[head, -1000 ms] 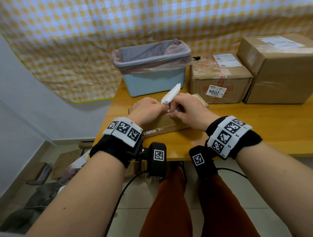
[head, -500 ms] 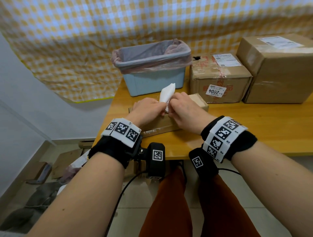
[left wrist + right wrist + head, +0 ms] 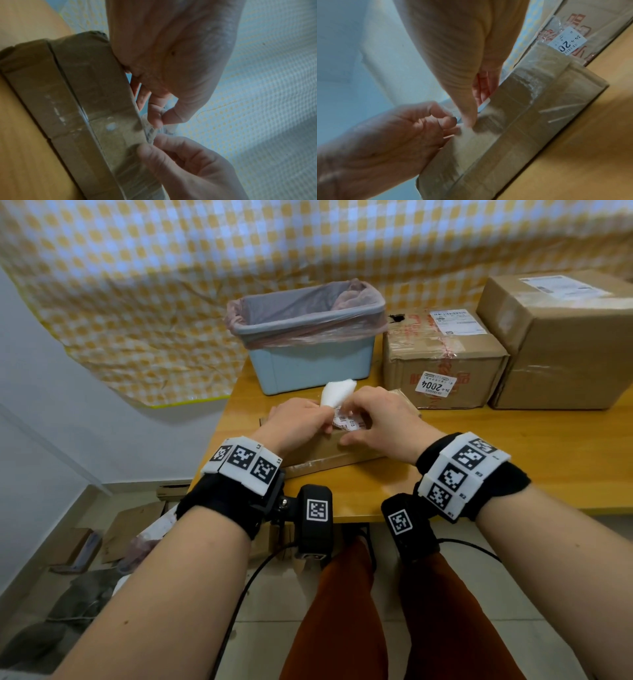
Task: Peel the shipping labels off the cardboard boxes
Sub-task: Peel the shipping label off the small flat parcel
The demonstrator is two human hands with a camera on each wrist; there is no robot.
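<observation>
Near the table's [image 3: 513,446] front left corner, a flat cardboard box [image 3: 322,451] is lying; both hands are working on its top. The left hand [image 3: 294,419] is pinching the half-lifted shipping label [image 3: 337,393] (white backing curling upward), while the right hand [image 3: 380,422] is pinching its printed part.

The flat cardboard box [image 3: 318,450] at frame centre is matt brown, banded with glossy clear tape. Its white paper label [image 3: 337,397] curls up, matt. The table [image 3: 513,453] is smooth, yellowish wood with a soft sheen. At upper centre, the pale blue plastic bin [image 3: 308,364] carries a thin, glossy pink liner. Behind hangs a crinkled checked sheet [image 3: 171,285], shiny like plastic.
</observation>
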